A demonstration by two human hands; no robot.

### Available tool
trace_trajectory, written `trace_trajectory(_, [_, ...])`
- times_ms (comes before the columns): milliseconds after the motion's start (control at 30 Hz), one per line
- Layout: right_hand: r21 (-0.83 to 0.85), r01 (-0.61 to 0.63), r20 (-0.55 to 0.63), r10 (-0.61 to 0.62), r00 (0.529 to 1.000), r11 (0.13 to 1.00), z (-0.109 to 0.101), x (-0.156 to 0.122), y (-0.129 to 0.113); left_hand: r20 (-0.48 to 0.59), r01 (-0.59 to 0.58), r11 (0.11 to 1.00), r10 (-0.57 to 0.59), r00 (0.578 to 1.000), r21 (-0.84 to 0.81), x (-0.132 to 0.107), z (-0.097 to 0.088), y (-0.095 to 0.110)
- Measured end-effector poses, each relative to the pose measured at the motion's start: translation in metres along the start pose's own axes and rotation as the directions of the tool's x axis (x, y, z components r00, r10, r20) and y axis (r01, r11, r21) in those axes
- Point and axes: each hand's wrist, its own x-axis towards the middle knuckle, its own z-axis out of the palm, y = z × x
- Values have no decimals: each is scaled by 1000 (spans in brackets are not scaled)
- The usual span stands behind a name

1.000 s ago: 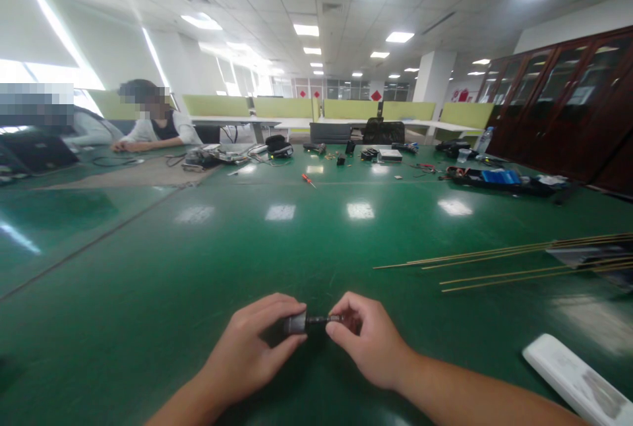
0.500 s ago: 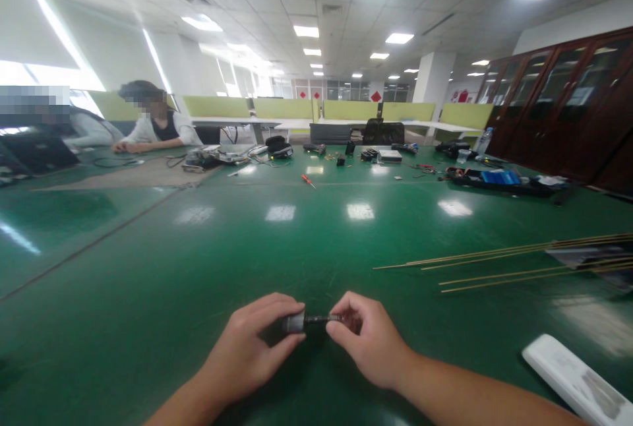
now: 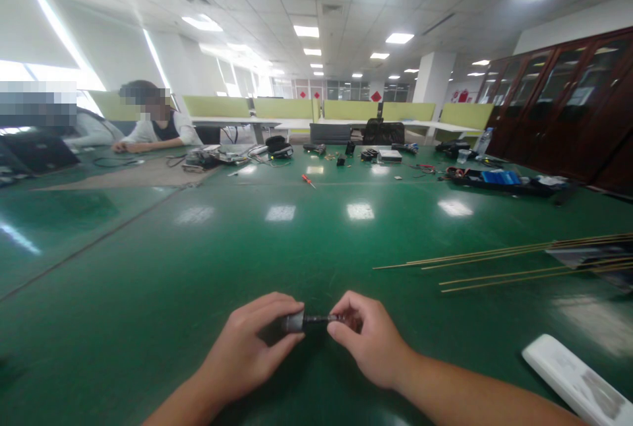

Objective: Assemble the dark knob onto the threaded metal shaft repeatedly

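At the near middle of the green table, my left hand (image 3: 254, 337) grips a short grey cylinder (image 3: 295, 322) between thumb and fingers. From its right end a thin dark shaft (image 3: 316, 319) runs level toward my right hand (image 3: 363, 334). That hand pinches the shaft's far end between thumb and forefinger, and its other fingers are curled in. The piece may be a small motor or a tool part; its kind is too blurred to tell. My palm and fingers hide the cylinder's left end, and the shaft's right tip is partly covered.
Several thin brass-coloured rods (image 3: 484, 256) lie at the right, with a white oblong object (image 3: 576, 376) nearer me. An orange screwdriver (image 3: 308, 181) lies farther out. A black tray (image 3: 494, 183) stands at the far right. Another person (image 3: 165, 126) sits at the far left.
Both hands keep their hold on the piece in nearly the same place. The right fingertips have shifted very slightly along the shaft.
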Motion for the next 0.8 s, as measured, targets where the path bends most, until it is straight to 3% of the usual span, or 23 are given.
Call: trace_trajectory(800, [23, 4, 2, -4, 1000, 1000, -1, 1, 2, -14, 3, 1000, -3, 1000, 29, -1, -1, -3])
